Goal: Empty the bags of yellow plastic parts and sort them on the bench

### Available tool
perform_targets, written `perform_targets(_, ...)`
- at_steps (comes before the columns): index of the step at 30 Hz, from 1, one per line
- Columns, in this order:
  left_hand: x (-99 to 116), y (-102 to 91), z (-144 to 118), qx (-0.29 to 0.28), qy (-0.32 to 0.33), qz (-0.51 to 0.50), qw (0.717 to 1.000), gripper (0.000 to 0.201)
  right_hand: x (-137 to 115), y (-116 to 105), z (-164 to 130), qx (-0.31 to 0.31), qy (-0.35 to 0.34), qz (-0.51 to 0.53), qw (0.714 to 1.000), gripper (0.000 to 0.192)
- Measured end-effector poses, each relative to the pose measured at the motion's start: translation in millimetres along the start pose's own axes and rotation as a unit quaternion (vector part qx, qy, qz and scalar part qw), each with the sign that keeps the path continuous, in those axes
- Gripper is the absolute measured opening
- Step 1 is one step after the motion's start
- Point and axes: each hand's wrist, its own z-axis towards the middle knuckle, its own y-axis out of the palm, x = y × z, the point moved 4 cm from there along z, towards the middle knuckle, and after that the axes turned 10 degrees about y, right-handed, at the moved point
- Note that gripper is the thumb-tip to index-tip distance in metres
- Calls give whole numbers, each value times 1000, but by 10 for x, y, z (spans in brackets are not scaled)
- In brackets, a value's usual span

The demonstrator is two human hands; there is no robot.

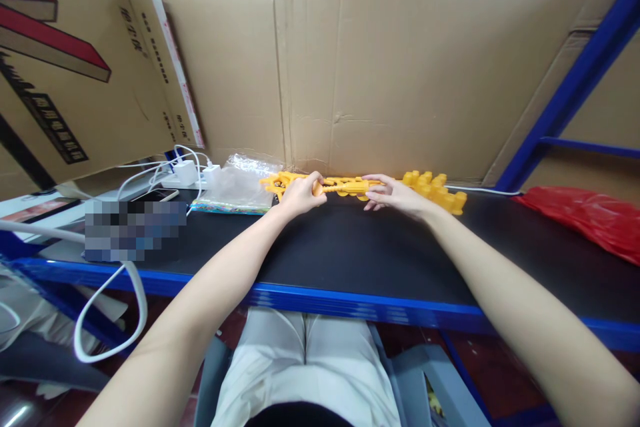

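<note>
A long yellow plastic toy piece (345, 185) lies across the far side of the black table top (350, 253), close to the cardboard wall. My left hand (300, 195) is closed around its left part. My right hand (395, 195) pinches the same piece a little further right, fingers pointing left. More yellow plastic parts (435, 190) sit in a clump just behind and to the right of my right hand. Another yellow bit (275, 181) sticks out left of my left hand.
A clear plastic bag (237, 187) lies left of the toy. White chargers and cables (185, 172) sit at the back left. A red plastic bag (585, 217) lies at the right. Cardboard sheets (380, 67) wall the back; blue shelf posts (575, 80) stand right.
</note>
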Motion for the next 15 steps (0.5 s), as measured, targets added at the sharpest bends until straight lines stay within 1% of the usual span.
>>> perform_targets(2, 4, -4, -4, -1, 5, 0, 1000, 27, -7, -7, 10, 11, -20, -7, 1000, 62)
perform_targets(4, 17, -8, -9, -4, 10, 0, 1000, 27, -9, 1, 18, 25, -21, -8, 999, 53)
perform_targets(6, 33, -13, -11, -7, 13, 0, 1000, 27, -3, 24, 25, 39, -3, -11, 999, 46)
perform_targets(9, 50, -19, -9, -11, 13, 0, 1000, 27, 15, 65, 31, 49, 36, -17, 998, 51)
perform_targets(12, 47, -22, -7, -16, 4, 4, 1000, 27, 29, 77, 30, 43, 49, -18, 998, 53)
perform_targets(14, 43, -22, -9, -19, -1, 10, 1000, 27, 31, 69, 28, 27, 36, -28, 999, 51)
perform_targets(15, 41, -21, -10, -20, -2, 13, 1000, 27, 29, 62, 26, 20, 26, -35, 999, 54)
